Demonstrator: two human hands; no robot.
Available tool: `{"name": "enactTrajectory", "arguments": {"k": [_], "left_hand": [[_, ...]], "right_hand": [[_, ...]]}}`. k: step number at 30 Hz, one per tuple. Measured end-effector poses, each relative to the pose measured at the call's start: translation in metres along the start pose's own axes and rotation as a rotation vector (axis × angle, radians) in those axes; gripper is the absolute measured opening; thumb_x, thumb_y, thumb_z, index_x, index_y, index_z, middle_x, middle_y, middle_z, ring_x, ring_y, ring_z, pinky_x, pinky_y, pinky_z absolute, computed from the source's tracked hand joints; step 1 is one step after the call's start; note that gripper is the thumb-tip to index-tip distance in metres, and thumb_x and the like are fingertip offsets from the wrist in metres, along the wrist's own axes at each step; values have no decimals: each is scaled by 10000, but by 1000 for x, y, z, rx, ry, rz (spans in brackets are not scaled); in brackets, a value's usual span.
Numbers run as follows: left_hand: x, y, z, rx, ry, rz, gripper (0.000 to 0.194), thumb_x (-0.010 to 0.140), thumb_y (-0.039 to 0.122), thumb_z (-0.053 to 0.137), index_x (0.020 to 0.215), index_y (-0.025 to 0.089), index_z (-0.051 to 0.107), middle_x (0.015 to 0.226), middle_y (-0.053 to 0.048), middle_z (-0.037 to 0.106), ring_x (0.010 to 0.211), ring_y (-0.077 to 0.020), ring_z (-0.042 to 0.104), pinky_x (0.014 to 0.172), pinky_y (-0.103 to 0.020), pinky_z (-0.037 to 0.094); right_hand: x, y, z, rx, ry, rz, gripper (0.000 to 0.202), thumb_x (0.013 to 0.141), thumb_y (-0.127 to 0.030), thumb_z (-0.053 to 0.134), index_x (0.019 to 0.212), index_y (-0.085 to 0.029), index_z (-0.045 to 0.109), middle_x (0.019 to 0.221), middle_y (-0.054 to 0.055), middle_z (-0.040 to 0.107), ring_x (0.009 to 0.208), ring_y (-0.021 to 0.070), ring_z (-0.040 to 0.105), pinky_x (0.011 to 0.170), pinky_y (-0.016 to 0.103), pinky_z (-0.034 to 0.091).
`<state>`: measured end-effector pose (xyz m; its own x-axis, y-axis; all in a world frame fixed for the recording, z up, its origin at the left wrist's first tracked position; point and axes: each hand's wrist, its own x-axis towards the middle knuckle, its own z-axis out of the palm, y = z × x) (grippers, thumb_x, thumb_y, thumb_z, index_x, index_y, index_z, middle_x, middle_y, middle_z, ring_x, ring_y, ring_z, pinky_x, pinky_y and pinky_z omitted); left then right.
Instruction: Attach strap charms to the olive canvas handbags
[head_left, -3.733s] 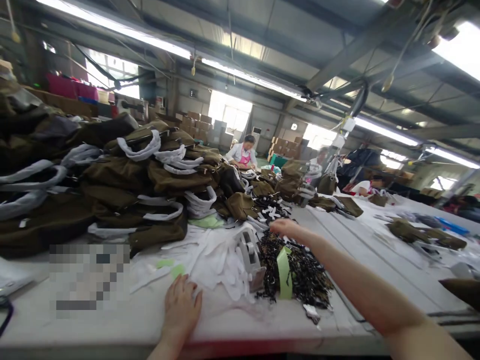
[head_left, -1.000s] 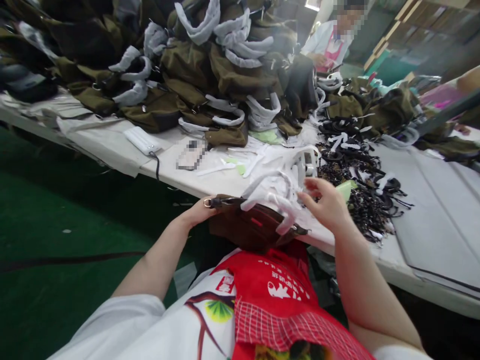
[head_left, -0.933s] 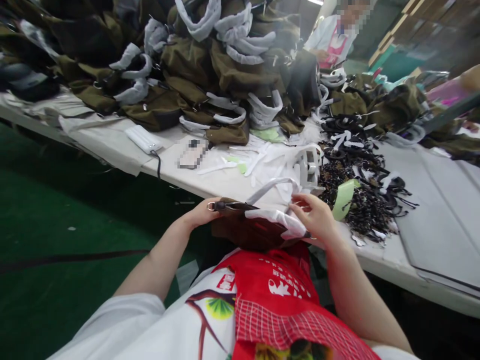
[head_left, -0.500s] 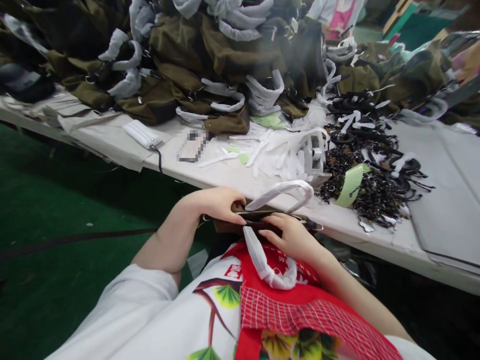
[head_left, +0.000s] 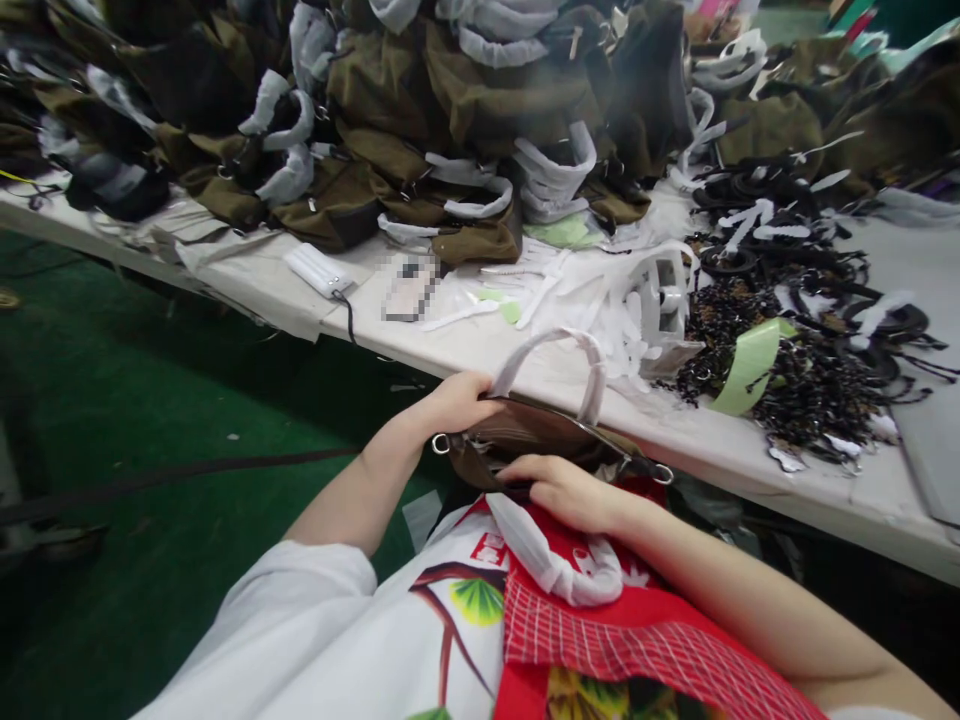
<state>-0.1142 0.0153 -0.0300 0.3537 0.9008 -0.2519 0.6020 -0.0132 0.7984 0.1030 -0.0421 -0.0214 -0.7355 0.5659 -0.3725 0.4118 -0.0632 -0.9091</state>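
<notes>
Bag [head_left: 544, 432] unzipped beside white table [head_left: 461, 345], green floor [head_left: 202, 520] below.

Bag [head_left: 536, 430] lay between near edge of counter [head_left: 472, 345] and apron [head_left: 645, 630]; left hand [head_left: 461, 400] at its left end, right hand [head_left: 562, 490] at its near rim. Far handle [head_left: 595, 375] rose counter-side; near handle [head_left: 525, 535] hung over apron. Behind, piled bags [head_left: 390, 90] lined counter. Before pile lay, left to right, phone [head_left: 410, 287], loose strips [head_left: 592, 305] (crowding dispenser's left side), tape dispenser [head_left: 666, 300], heap of small parts [head_left: 832, 385].
</notes>
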Motion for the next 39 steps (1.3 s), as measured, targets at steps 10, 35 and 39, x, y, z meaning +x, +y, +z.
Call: {"name": "enactTrajectory", "arguments": {"k": [10,35,39], "left_hand": [[-18,16,49,-567,218,-128,286,699,321,669,916,138,709,738,-5,665,677,-151,593,667,-261,471],[-5,1,23,-482,105,-27,196,694,259,635,811,122,713,671,9,657,637,-150,597,600,-234,445],[-2,-4,24,-304,227,40,235,658,157,547,805,148,731,718,12,681,702,-161,623,655,-241,456]], "right_hand": [[55,19,21,618,140,385,239,836,-123,522,601,-163,522,493,-29,512,351,62,394,322,176,262],[28,-1,-6,-1015,189,28,316,979,-220,414,1207,-181,628,1235,125,609,972,222,645,855,302,483],[30,0,-2,-1072,166,-13,268,945,-198,451,1075,-177,684,1201,137,586,986,244,616,801,313,486]]}}
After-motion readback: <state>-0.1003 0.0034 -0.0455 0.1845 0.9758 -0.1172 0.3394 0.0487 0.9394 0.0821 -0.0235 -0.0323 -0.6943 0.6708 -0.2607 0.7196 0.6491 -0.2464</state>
